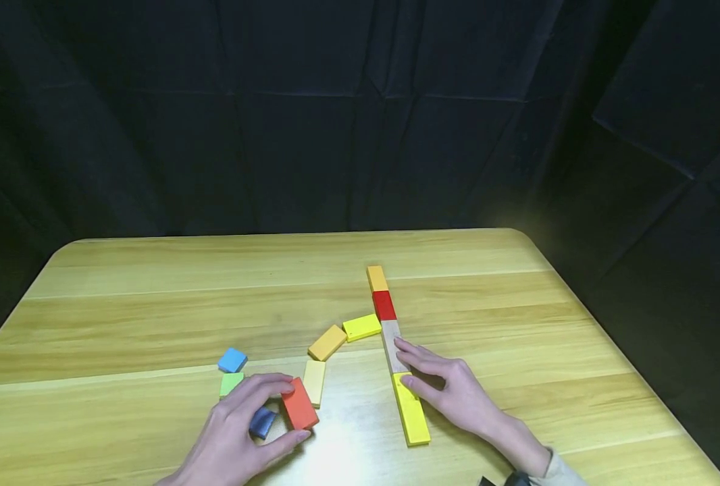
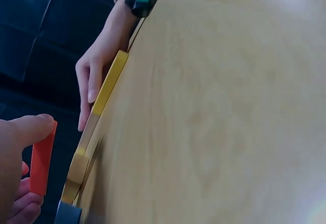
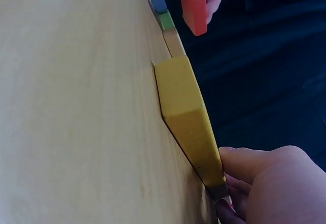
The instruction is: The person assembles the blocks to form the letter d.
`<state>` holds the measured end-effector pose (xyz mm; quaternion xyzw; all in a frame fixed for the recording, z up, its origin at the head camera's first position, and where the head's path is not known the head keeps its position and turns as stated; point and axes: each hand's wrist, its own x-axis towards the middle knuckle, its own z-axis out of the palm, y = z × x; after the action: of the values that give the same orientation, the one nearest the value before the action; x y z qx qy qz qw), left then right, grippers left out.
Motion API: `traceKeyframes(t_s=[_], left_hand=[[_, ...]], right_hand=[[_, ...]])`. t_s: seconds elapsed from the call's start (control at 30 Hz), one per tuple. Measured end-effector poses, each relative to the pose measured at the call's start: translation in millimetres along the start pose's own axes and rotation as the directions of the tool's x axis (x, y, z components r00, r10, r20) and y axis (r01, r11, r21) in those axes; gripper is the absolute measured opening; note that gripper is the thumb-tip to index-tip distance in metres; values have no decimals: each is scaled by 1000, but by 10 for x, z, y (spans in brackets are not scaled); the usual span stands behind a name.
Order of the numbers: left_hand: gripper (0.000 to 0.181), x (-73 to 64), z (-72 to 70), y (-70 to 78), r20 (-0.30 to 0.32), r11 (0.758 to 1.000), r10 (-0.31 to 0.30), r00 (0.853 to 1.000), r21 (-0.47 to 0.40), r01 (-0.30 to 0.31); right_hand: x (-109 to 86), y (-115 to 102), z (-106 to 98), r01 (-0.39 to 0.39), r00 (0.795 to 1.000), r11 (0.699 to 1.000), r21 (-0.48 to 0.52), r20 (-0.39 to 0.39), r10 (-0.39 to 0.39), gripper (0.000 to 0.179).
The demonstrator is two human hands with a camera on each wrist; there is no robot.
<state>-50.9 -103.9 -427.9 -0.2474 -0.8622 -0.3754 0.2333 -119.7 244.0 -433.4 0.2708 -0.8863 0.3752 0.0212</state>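
Note:
Between its thumb and fingers, my left hand [image 1: 232, 432] pinches a red-orange rectangular block [image 1: 300, 406], which is raised off the table in both wrist views. To the right, a straight row runs away from me: a long yellow block [image 1: 413, 422], a pale greyish block [image 1: 390, 345], a dark red block [image 1: 384, 306] and an orange block [image 1: 377, 278]. My right hand [image 1: 457, 398] rests against this row, its thumb at the yellow block and its fairly straight fingertips at the pale block. The right wrist view shows the thumb [image 3: 244, 163] by the yellow block's far end.
A second yellow block [image 1: 362, 327], another orange block [image 1: 327, 343] and a cream block [image 1: 314, 383] curve leftward from the row. Near my left hand lie a light blue block [image 1: 232, 360], a green block [image 1: 230, 383] and a dark blue block [image 1: 263, 422]. Dark cloth surrounds the wooden table [image 1: 153, 297].

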Motion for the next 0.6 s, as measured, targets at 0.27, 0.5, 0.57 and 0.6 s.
traceKeyframes(t_s=[0.27,0.5,0.57,0.6], left_hand=[[47,-1,102,51,11,998,56,998,8,-56],[48,-25,173,95,21,995,87,996,-44,-86],[48,-35,190,104,30,995,84,996,-56,-82],[48,-40,197,108,35,995,84,996,-63,-82]], right_hand=[[5,7,3,1,1000,1000,-11,-1,-1,42],[3,11,6,4,1000,1000,-4,-2,-4,42],[0,11,8,4,1000,1000,-2,-2,-4,42],[0,11,8,4,1000,1000,-2,-3,-4,42]])
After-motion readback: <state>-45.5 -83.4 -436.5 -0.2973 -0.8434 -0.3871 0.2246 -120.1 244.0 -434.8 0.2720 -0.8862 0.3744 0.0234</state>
